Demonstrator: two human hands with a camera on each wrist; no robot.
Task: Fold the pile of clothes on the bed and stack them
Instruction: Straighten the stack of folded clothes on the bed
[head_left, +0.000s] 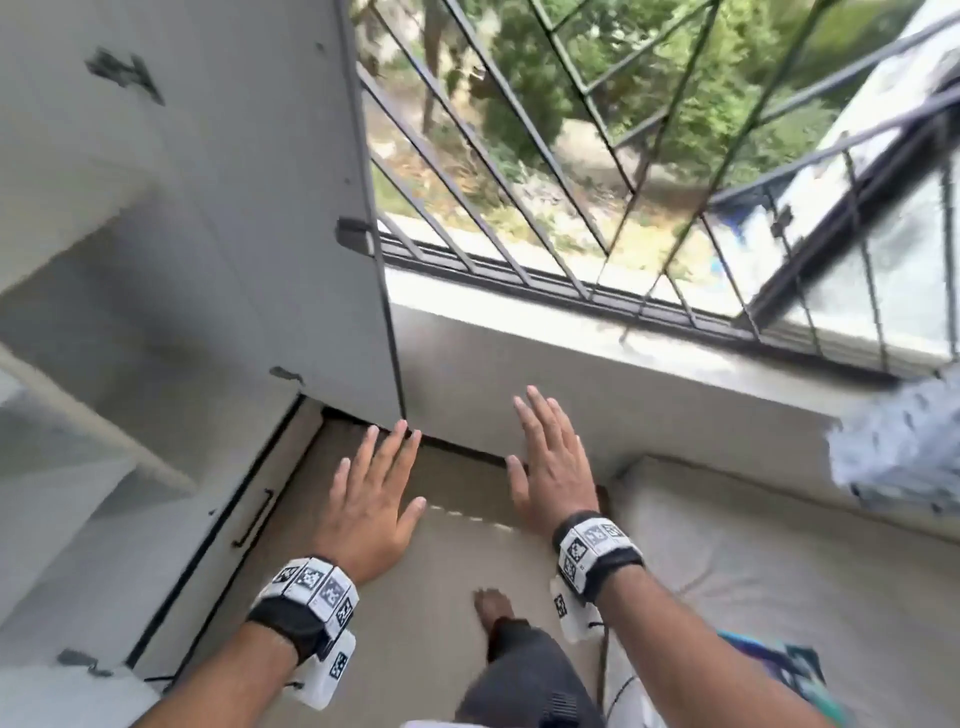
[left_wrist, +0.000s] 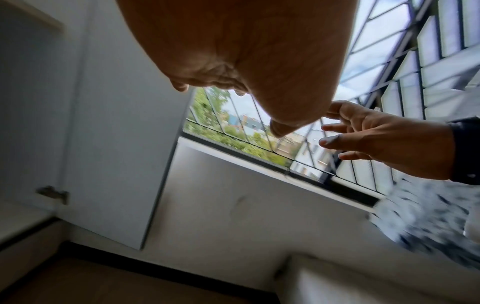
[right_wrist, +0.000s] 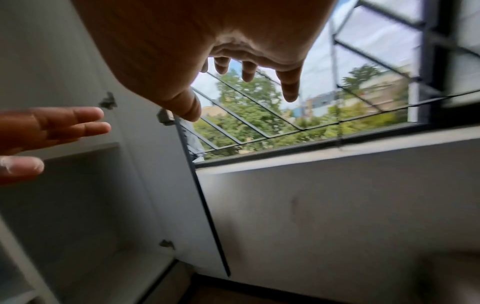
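Note:
Both hands are held out in front of me, palms down, fingers straight and spread, holding nothing. In the head view my left hand (head_left: 374, 488) hovers over the floor by the wardrobe door's lower corner, and my right hand (head_left: 550, 457) is beside it, in front of the wall under the window. A blurred white cloth with dark specks (head_left: 904, 447) lies at the right edge on the bed (head_left: 753, 551). A teal and blue garment (head_left: 779, 670) shows at the bottom right. The left wrist view shows my left hand (left_wrist: 233, 51), my right hand (left_wrist: 376, 139) and the speckled cloth (left_wrist: 428, 222).
An open white wardrobe door (head_left: 260, 208) stands at the left, with shelves and a drawer (head_left: 228, 530) below. A barred window (head_left: 571, 156) and its sill (head_left: 623, 338) lie ahead. My bare foot (head_left: 493, 608) is on the tan floor beside the bed.

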